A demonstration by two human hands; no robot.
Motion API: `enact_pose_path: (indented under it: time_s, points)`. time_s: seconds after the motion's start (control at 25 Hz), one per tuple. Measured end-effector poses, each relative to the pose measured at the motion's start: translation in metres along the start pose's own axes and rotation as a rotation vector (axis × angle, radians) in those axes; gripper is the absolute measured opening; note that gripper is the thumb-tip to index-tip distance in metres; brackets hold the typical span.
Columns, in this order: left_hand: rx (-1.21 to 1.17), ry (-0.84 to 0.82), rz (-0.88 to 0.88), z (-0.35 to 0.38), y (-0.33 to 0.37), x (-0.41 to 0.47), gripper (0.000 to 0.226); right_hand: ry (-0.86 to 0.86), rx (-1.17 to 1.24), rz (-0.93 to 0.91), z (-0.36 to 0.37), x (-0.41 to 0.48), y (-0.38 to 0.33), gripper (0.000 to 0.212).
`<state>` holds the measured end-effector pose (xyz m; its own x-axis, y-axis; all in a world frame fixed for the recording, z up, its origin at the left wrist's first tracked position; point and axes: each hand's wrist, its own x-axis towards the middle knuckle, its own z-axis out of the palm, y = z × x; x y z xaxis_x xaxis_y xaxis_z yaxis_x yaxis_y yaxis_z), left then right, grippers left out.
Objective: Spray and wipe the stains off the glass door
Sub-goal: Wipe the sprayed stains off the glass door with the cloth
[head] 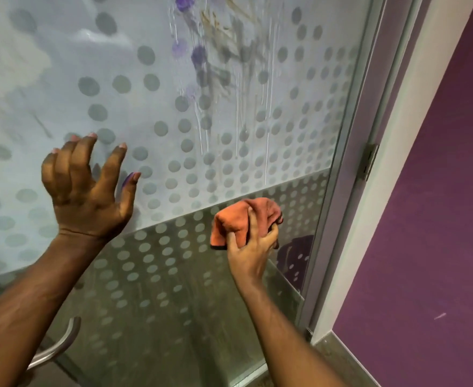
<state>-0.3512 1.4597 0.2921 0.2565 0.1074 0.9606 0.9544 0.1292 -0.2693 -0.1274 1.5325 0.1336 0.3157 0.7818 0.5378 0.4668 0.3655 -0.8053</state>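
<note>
Right hand (253, 244) clenched on cloth (238, 219); left hand (87, 185) splayed, empty. Risk: drips under stains (213, 60), upper centre, smear downward.

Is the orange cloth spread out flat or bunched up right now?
Bunched up. The orange cloth is crumpled in the right hand, fingers closed around it, one corner hanging loose, below the stains.

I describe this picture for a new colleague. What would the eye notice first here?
First, the purple and brown stains high on the dotted glass door, with wet drips running down. Next, the orange cloth bunched in the right hand below them. The left hand is spread open by the glass, empty.
</note>
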Motion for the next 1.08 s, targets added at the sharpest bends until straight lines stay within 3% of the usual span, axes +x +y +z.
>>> enact_pose_path:
  time_s: [0.16, 0.28, 0.36, 0.56, 0.64, 0.8, 0.88, 1.08]
  points:
    - [0.009, -0.013, 0.039, 0.005, -0.002, -0.002, 0.051, 0.261, 0.028, 0.022, -0.029, 0.094, -0.003, 0.068]
    - [0.058, -0.006, 0.056, 0.007, 0.000, -0.005, 0.055, 0.340, 0.064, 0.058, -0.036, 0.134, -0.021, 0.069]
    - [0.068, -0.011, 0.066, 0.010, -0.001, -0.005, 0.057, 0.325, 0.045, -0.021, -0.029, 0.119, -0.047, 0.073]
    - [0.042, -0.020, 0.027, 0.009, 0.002, -0.004, 0.058, 0.045, -0.160, -0.282, -0.018, 0.054, -0.062, 0.079]
    - [0.000, -0.017, 0.011, 0.006, 0.008, 0.012, 0.053, 0.085, -0.173, -0.267, -0.029, 0.079, -0.054, 0.078]
    - [-0.068, -0.024, 0.005, 0.004, 0.014, 0.074, 0.050, 0.314, 0.064, -0.057, -0.049, 0.151, -0.064, 0.071]
    - [-0.077, -0.013, -0.072, 0.006, 0.012, 0.100, 0.052, 0.334, 0.085, -0.086, -0.049, 0.156, -0.089, 0.070]
    - [-0.040, 0.049, -0.116, 0.009, 0.005, 0.152, 0.050, 0.029, -0.126, -0.419, -0.027, 0.071, -0.130, 0.075]
